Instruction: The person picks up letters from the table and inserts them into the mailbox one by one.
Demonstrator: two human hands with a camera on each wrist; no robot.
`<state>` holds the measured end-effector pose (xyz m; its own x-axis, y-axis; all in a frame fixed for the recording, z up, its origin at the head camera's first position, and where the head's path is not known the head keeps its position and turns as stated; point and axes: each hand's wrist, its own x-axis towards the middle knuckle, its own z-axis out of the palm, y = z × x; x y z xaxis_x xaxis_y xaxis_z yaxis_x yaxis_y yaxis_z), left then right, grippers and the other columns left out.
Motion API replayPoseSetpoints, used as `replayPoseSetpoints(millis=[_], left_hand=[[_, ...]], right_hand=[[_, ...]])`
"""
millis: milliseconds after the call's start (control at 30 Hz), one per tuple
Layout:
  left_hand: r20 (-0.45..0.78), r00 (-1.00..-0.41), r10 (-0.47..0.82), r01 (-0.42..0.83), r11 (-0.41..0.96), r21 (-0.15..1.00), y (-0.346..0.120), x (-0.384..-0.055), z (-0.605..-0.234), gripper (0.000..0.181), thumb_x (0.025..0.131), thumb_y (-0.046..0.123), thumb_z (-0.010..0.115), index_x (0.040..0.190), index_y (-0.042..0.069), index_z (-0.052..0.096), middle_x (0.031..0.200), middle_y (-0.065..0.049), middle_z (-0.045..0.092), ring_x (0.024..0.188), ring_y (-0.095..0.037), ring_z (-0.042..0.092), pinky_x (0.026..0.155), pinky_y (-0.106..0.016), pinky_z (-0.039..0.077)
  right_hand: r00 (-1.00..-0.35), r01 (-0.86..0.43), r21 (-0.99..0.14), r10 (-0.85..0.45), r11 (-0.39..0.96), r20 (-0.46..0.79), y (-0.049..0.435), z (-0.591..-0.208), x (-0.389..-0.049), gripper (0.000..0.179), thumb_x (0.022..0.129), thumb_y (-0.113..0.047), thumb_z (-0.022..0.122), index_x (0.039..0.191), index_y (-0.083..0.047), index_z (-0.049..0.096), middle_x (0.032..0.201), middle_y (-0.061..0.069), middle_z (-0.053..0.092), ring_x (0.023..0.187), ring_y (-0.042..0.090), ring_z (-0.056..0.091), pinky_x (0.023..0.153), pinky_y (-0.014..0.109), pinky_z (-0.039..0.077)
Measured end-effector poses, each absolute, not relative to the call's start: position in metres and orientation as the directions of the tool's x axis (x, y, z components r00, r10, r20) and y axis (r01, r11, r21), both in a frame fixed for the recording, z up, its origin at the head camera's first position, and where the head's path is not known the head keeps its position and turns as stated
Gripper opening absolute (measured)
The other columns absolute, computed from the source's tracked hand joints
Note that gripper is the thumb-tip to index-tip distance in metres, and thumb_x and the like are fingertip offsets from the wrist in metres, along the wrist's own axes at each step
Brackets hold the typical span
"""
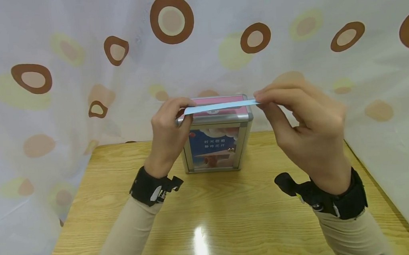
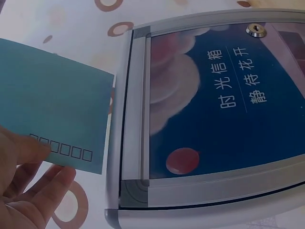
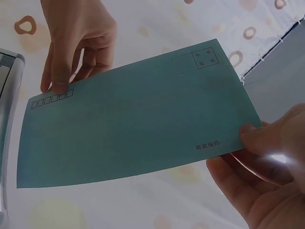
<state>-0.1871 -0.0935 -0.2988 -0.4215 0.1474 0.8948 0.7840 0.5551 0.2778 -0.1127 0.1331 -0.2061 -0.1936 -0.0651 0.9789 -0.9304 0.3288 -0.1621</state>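
A light blue-green envelope [image 3: 128,119] is stretched between both hands, seen nearly edge-on in the head view. My left hand [image 1: 170,128] pinches one end between thumb and fingers, near the row of small printed postcode squares [image 2: 62,149]. At the opposite end, my right hand [image 1: 305,123] pinches a corner, thumb on the printed face. Just beyond the envelope stands a mailbox [image 1: 213,143] with a silver metal frame, a pink top [image 1: 224,100] and a blue picture front with white characters. The envelope hides part of that top in the head view.
A small round lock [image 1: 230,150] sits on the mailbox front. The box stands toward the back of a wooden table [image 1: 176,222]. A white curtain [image 1: 209,7] with brown ring patterns hangs behind and at both sides.
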Motion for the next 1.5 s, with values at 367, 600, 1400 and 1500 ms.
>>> replayPoseSetpoints(millis=[367, 600, 1400, 1500], left_hand=[[0.874, -0.452, 0.177, 0.774, 0.565, 0.286, -0.092, -0.188, -0.301, 0.014, 0.090, -0.007, 0.059, 0.101, 0.001, 0.065, 0.096, -0.014, 0.067, 0.091, -0.020, 0.062, 0.074, -0.034, 0.057], [0.905, -0.397, 0.152, 0.777, 0.581, 0.243, -0.092, -0.176, -0.288, 0.011, 0.092, -0.001, 0.062, 0.102, 0.001, 0.066, 0.096, -0.014, 0.068, 0.091, -0.021, 0.065, 0.078, -0.031, 0.057], [0.955, -0.279, 0.098, 0.817, 0.546, 0.183, -0.091, -0.158, -0.256, 0.014, 0.095, 0.004, 0.061, 0.101, 0.000, 0.073, 0.095, -0.016, 0.065, 0.079, -0.021, 0.059, 0.059, -0.034, 0.046], [0.943, -0.317, 0.105, 0.803, 0.559, 0.207, -0.093, -0.165, -0.263, 0.016, 0.096, 0.004, 0.059, 0.103, 0.000, 0.073, 0.097, -0.016, 0.064, 0.078, -0.021, 0.056, 0.060, -0.033, 0.045]], right_hand=[[-0.286, -0.876, -0.197, -0.145, 0.439, 0.947, 0.134, -0.217, -0.119, 0.011, 0.081, 0.011, 0.069, 0.085, 0.002, 0.072, 0.082, 0.016, 0.071, 0.075, 0.026, 0.066, 0.069, 0.020, 0.046], [-0.311, -0.873, -0.232, -0.123, 0.428, 0.942, 0.136, -0.219, -0.127, 0.009, 0.083, 0.009, 0.068, 0.088, 0.002, 0.072, 0.081, 0.016, 0.071, 0.076, 0.024, 0.065, 0.082, 0.017, 0.051], [-0.378, -0.873, -0.294, -0.159, 0.391, 0.912, 0.131, -0.251, -0.175, 0.013, 0.087, 0.006, 0.066, 0.098, 0.004, 0.072, 0.093, 0.016, 0.070, 0.089, 0.016, 0.065, 0.084, 0.026, 0.055], [-0.376, -0.860, -0.270, -0.181, 0.432, 0.909, 0.131, -0.257, -0.181, 0.012, 0.088, 0.002, 0.066, 0.099, 0.002, 0.072, 0.094, 0.015, 0.070, 0.089, 0.015, 0.065, 0.086, 0.025, 0.055]])
